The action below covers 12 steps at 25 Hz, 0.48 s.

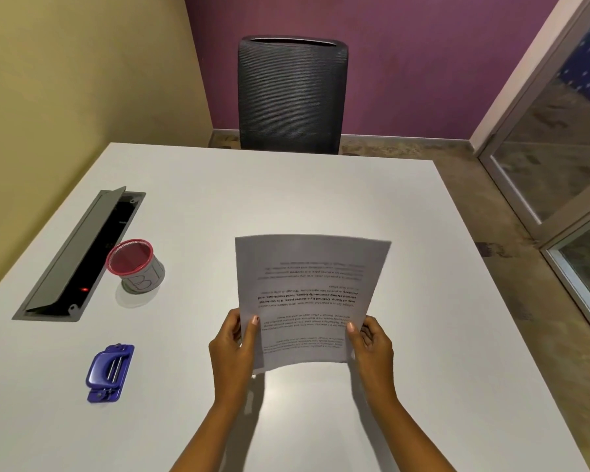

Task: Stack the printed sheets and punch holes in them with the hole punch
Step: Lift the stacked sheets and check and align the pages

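Both hands pinch the printed sheets (307, 298) at their near corners and hold them lifted off the white table (286, 189): the left hand (234, 345) clamps the near left corner with its thumb on top, the right hand (372, 342) clamps the near right corner the same way. The sheets bow slightly, their far edge up and away from the person, the print upside down to the camera. Whether it is one sheet or several I cannot tell.

Under and beyond the sheets the tabletop is bare out to its far edge and to its right edge, which runs close beside the right hand. Left of the left hand, well apart, the blue hole punch (110, 372) lies flat on the table. Farther out on that side stands a red-rimmed mesh cup (135, 265), and beyond it a grey cable hatch (79, 253) is open in the tabletop. A dark office chair (292, 97) stands behind the far edge, against a purple wall (423, 63).
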Each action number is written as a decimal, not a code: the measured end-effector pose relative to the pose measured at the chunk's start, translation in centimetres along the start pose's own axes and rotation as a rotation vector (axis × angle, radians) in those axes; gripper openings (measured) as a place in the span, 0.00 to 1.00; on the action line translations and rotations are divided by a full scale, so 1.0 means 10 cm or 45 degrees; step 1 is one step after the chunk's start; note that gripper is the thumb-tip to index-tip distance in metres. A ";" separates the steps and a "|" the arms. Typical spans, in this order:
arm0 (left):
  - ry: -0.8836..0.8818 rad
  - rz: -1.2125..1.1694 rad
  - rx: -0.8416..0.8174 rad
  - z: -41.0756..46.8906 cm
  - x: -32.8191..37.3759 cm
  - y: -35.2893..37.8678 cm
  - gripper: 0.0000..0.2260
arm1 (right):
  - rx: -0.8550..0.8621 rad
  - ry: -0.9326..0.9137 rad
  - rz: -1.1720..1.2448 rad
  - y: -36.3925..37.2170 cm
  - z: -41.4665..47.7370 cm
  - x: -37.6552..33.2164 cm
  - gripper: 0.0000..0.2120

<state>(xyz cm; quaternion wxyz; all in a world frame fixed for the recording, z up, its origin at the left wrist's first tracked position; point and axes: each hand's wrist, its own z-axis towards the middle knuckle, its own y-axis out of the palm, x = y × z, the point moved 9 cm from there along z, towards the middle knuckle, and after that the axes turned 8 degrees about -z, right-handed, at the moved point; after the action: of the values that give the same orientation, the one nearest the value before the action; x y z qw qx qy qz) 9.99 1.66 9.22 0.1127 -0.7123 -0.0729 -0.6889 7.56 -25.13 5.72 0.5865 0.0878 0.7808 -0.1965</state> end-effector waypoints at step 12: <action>-0.043 -0.184 0.042 0.08 0.09 0.07 0.08 | -0.430 0.735 0.740 0.85 -0.29 0.68 0.21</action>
<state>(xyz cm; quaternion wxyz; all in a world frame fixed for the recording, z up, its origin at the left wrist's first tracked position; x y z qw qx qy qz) 10.92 1.18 10.01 0.0731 -0.7149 -0.1372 -0.6817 6.07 -16.90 -1.80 0.3816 0.2578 0.8766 0.1393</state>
